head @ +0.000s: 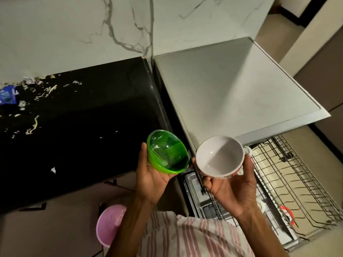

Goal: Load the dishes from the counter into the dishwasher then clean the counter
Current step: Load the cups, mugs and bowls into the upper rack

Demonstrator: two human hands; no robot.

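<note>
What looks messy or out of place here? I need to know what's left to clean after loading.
Pale food scraps lie strewn over the left of the black counter, thickest by the wall, with a crumpled blue wrapper at the far left edge. The green bowl and white bowl in the hands look empty and intact.

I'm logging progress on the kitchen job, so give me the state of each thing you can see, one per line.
Left hand: holding the green bowl.
Right hand: holding the white bowl.
Green bowl: empty, tilted.
White bowl: empty, tilted.
Dishwasher: open, rack pulled out.
Counter: littered with scraps.
</note>
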